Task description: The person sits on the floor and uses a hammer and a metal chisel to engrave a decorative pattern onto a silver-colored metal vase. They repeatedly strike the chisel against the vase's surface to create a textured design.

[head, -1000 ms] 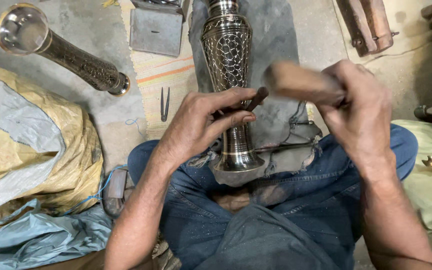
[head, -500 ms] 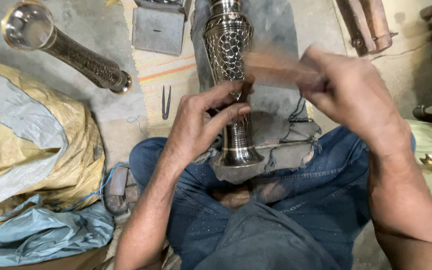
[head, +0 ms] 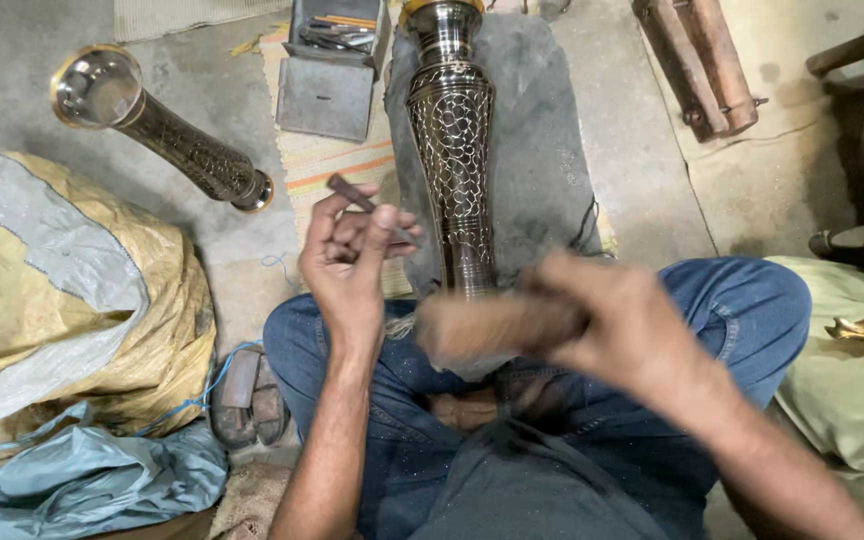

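My left hand [head: 347,255] grips a thin dark metal chisel [head: 357,197], tilted, just left of a tall dark engraved metal vase [head: 452,140]. The vase lies lengthwise on a grey cloth [head: 542,170] with its foot towards my lap. My right hand [head: 617,320] is blurred from motion and holds a brown wooden mallet [head: 487,328] low over my lap, in front of the vase's foot, which it hides. I sit cross-legged in blue jeans [head: 752,310].
A second engraved vase [head: 167,140] lies on the concrete floor at upper left. An open metal tool box [head: 332,60] stands at the top. Yellow and grey sacks [head: 62,290] pile up on the left, wooden pieces [head: 702,60] at upper right.
My right hand has swung the mallet down from beside the vase to my lap. My left hand has lifted off the vase's stem and drawn left with the chisel.
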### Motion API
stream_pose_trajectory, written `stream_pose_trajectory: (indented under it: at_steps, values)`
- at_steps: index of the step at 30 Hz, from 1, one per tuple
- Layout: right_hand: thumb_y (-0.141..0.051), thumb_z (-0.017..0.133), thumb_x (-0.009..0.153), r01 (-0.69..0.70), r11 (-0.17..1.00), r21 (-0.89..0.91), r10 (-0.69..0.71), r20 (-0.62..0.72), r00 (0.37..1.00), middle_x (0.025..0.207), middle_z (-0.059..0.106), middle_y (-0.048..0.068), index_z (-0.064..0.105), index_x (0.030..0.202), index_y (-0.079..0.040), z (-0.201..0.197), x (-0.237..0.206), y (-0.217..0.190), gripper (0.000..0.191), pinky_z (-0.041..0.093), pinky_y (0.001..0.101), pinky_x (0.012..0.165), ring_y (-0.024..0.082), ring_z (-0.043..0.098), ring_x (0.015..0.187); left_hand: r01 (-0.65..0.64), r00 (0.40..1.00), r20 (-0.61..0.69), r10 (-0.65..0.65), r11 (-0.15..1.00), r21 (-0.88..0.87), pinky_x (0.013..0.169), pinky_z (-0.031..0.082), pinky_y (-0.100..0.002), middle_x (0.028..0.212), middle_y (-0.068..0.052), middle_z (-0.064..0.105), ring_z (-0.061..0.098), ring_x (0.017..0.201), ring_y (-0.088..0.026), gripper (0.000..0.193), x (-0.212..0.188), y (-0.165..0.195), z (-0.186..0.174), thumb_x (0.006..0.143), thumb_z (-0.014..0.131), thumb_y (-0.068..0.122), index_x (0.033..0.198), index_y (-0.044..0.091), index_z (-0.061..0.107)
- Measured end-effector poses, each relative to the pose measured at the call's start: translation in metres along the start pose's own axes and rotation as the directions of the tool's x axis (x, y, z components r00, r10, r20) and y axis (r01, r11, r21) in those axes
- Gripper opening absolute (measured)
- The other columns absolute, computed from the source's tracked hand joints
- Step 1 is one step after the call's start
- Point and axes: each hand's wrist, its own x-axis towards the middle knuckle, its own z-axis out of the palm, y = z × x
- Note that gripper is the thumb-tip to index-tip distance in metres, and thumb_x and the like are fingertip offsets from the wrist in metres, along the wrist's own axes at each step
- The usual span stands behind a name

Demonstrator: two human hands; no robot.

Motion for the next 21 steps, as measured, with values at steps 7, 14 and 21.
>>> stream_pose_trajectory:
  at_steps: [7,14,21]
  values:
    - [-0.009,0.084,0.06,-0.159,0.971,-0.18,0.166,0.024,0.986,0.093,0.075,0.014,0.066,0.109,-0.006,0.044,-0.023,0.016,0.053,0.06,0.0466,0.07,0.036,0.076,0.084,0.009,0.995,0.098,-0.015,0.998,0.065,0.074,0.065,-0.029,0.096,-0.01,0.077,0.077,0.087,-0.018,0.032,-0.001,0.003,0.009,0.101,0.071,0.012,0.13,0.004,0.061]
    - [-0.02,0.082,0.08,-0.365,0.929,0.068,0.352,0.149,0.924,0.108,0.073,0.021,0.059,0.131,-0.01,0.004,-0.024,0.041,0.056,0.064,0.0385,0.071,0.025,0.076,0.087,-0.292,0.903,0.423,0.078,0.834,0.468,0.075,0.063,-0.031,0.097,-0.01,0.079,0.078,0.088,-0.015,0.041,0.015,0.025,0.036,0.096,0.078,0.018,0.132,0.004,0.064]
    - [-0.005,0.077,0.083,-0.308,0.948,-0.082,0.274,-0.281,0.92,0.103,0.073,0.021,0.063,0.124,-0.004,-0.032,-0.006,0.055,0.044,0.055,0.044,0.08,0.033,0.073,0.094,-0.23,0.836,0.512,-0.197,0.721,0.654,0.071,0.06,-0.035,0.084,-0.01,0.079,0.077,0.076,-0.019,0.044,0.033,0.048,0.049,0.092,0.077,0.029,0.132,0.012,0.068]
